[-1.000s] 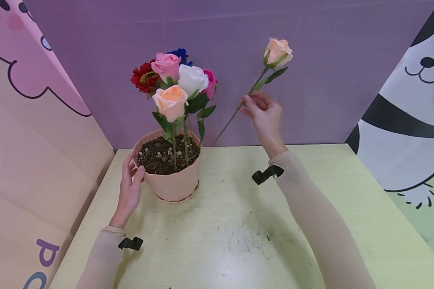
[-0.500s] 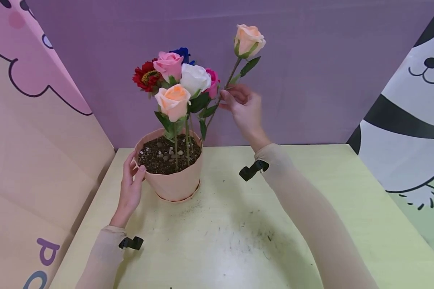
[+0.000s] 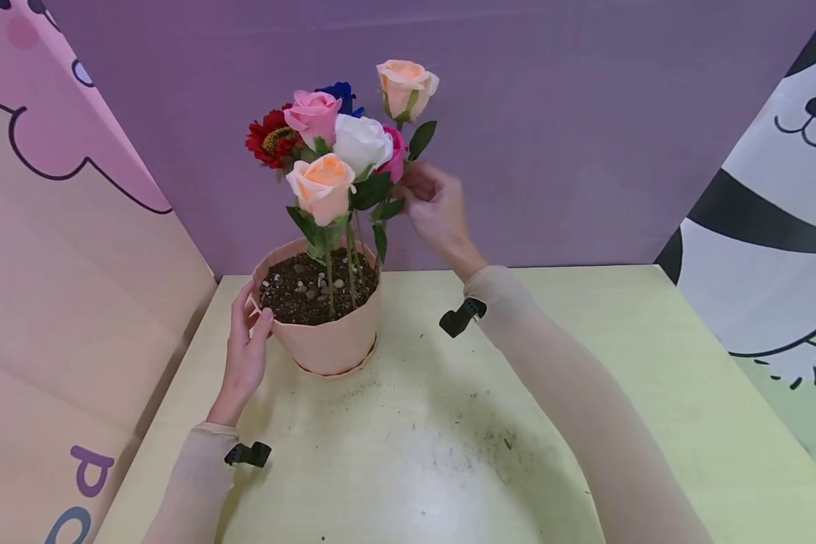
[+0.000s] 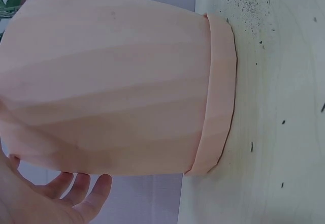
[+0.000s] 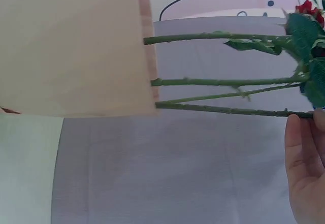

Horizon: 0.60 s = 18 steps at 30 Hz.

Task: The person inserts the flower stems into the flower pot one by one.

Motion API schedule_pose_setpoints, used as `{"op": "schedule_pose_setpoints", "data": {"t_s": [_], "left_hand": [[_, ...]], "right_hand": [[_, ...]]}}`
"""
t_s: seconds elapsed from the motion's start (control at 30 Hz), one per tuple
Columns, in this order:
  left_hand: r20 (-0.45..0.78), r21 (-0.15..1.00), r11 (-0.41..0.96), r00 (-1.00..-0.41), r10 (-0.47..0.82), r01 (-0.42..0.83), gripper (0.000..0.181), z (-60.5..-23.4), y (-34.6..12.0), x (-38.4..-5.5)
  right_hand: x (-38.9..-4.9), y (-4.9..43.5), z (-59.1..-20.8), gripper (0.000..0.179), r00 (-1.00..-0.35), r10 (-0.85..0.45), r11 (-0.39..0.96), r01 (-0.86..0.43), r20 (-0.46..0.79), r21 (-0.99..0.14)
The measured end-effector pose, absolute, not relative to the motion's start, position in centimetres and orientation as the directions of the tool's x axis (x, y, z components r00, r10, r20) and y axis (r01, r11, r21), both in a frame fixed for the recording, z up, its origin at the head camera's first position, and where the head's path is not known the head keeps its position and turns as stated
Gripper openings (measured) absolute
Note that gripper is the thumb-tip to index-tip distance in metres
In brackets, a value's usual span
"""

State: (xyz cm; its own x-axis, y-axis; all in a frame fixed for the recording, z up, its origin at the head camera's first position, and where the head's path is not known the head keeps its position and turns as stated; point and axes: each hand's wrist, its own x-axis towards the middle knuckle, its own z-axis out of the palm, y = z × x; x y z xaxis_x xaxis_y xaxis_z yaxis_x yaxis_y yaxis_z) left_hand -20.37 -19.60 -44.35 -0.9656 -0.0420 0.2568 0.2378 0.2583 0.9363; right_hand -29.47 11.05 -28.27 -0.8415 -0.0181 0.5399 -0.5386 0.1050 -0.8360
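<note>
A peach flower pot (image 3: 323, 344) full of dark soil stands on its saucer (image 4: 219, 92) on the pale yellow table (image 3: 449, 423). Several artificial flowers stand in it: red, pink, blue, white, magenta and a peach rose (image 3: 321, 187). My left hand (image 3: 247, 349) cups the pot's left side near the rim, thumb on the front. My right hand (image 3: 430, 202) pinches the stem (image 5: 228, 109) of a second peach rose (image 3: 406, 83), held nearly upright behind the bunch. Its lower end reaches the pot's right rim; leaves hide whether it is in the soil.
Loose soil crumbs (image 3: 496, 438) dot the table in front of the pot. A purple wall (image 3: 585, 113) stands behind, a pink and tan cartoon panel (image 3: 75, 227) on the left and a panda panel (image 3: 761, 227) on the right.
My right hand has carried the second peach rose leftwards from open air to the bunch, and its stem has swung from slanted to nearly upright. The left hand stayed on the pot.
</note>
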Motion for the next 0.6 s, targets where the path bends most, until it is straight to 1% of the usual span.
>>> {"op": "schedule_pose_setpoints", "data": {"t_s": [0.2,0.37,0.47,0.6], "left_hand": [[0.250,0.938,0.261,-0.967,-0.047,0.230,0.062,-44.3,-19.5,-20.2],[0.244,0.939,0.260,-0.969,-0.046,0.225,0.062,-44.3,-19.5,-20.2],[0.248,0.939,0.259,-0.968,-0.048,0.228,0.062,-44.2,-19.5,-20.3],[0.244,0.941,0.254,-0.969,-0.045,0.225,0.062,-44.1,-19.5,-20.2]], "right_hand": [[-29.9,11.1,-29.5,0.031,-0.866,-0.112,0.168,-0.500,0.487,-0.850],[-30.2,10.9,-30.7,0.033,-0.878,-0.147,0.204,-0.478,0.456,-0.854],[-30.5,10.7,-31.2,0.030,-0.861,-0.167,0.232,-0.508,0.481,-0.829],[-30.5,10.6,-32.2,0.027,-0.807,-0.185,0.251,-0.591,0.561,-0.767]]}}
